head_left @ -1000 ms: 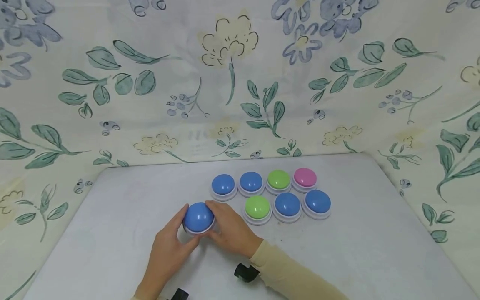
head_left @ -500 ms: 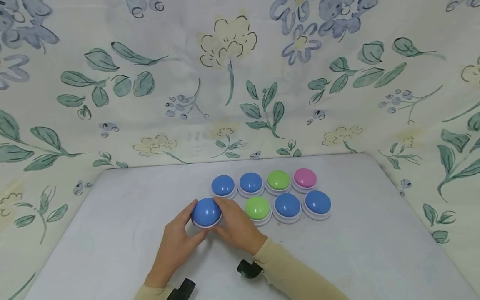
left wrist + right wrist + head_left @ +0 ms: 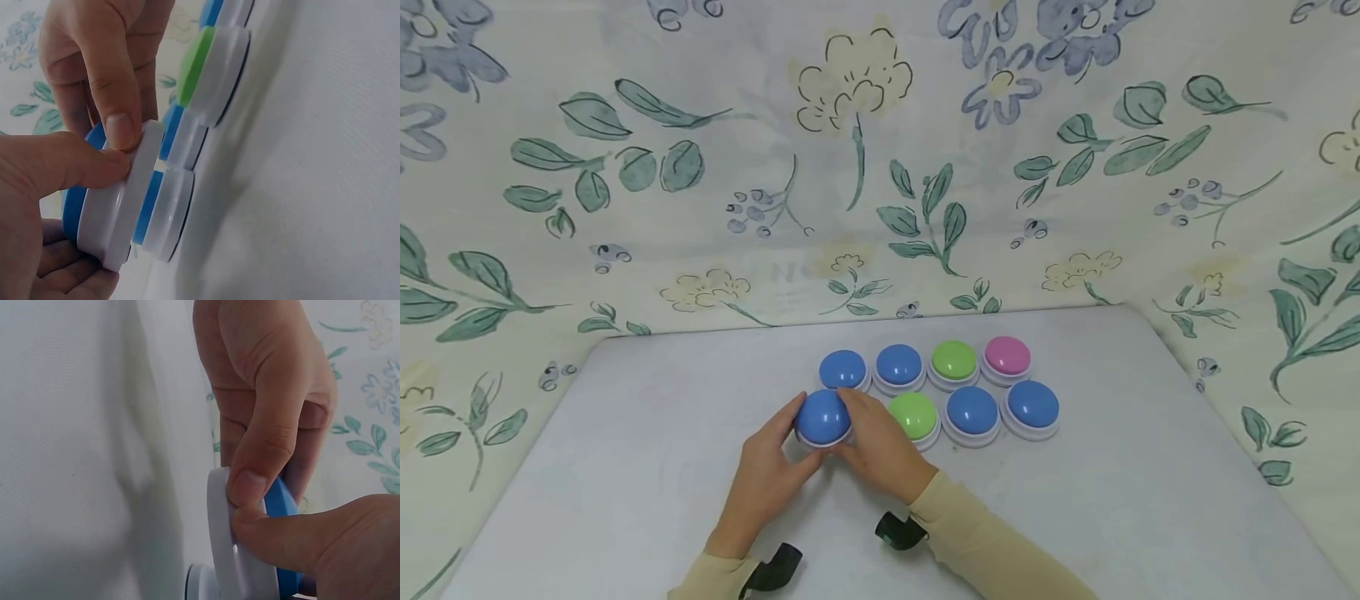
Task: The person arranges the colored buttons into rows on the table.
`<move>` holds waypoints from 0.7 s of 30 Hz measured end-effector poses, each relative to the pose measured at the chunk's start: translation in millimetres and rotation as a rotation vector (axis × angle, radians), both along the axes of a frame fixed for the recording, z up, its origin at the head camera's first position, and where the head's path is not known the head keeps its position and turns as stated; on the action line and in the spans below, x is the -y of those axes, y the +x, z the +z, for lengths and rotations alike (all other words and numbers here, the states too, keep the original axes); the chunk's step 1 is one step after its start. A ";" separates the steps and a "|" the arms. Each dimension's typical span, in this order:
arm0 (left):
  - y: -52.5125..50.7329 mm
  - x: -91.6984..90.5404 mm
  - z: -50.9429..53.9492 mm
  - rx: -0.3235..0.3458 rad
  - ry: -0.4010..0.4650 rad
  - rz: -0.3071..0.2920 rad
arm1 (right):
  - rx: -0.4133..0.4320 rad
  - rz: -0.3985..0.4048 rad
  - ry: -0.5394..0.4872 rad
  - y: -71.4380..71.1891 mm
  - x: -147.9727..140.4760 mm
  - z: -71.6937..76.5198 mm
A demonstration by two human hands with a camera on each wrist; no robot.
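Observation:
Both hands hold a blue push button point(image 3: 823, 417) with a round white base, lifted off the white table. My left hand point(image 3: 766, 479) grips its left side, and my right hand point(image 3: 883, 450) grips its right side. The two thumbs meet at the near side of the base point(image 3: 128, 206) in the left wrist view; the right wrist view shows the same thumbs on the white rim point(image 3: 219, 531). Just behind the held button is another blue button point(image 3: 842, 368), its lower edge partly hidden. A green button point(image 3: 913, 415) stands next to the right hand, which partly covers its base.
More buttons stand in two rows: a blue one point(image 3: 898, 364), a green one point(image 3: 954, 359) and a pink one point(image 3: 1007, 356) at the back, two blue ones point(image 3: 972, 409) in front. A flowered cloth point(image 3: 850, 208) hangs behind the white table point(image 3: 1150, 467).
Both hands have carried the blue button to the right and away from the person, closer to the rows. The standing buttons have kept their places.

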State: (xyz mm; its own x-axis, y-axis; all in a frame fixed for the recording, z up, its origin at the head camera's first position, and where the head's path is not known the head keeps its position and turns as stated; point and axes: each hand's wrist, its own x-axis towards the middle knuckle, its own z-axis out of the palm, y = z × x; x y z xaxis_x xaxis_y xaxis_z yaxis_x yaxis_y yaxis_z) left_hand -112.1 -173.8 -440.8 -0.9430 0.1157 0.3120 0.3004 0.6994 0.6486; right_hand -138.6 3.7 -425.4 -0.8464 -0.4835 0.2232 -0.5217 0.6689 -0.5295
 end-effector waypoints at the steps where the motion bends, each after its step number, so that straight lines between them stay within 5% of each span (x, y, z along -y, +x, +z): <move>1: -0.3 -0.4 -1.0 0.004 0.001 0.000 | 0.005 -0.003 0.004 0.0 0.0 0.1; 21: -5.7 -7.9 -12.1 0.057 -0.010 -0.028 | 0.061 -0.022 0.106 2.2 -2.2 -0.4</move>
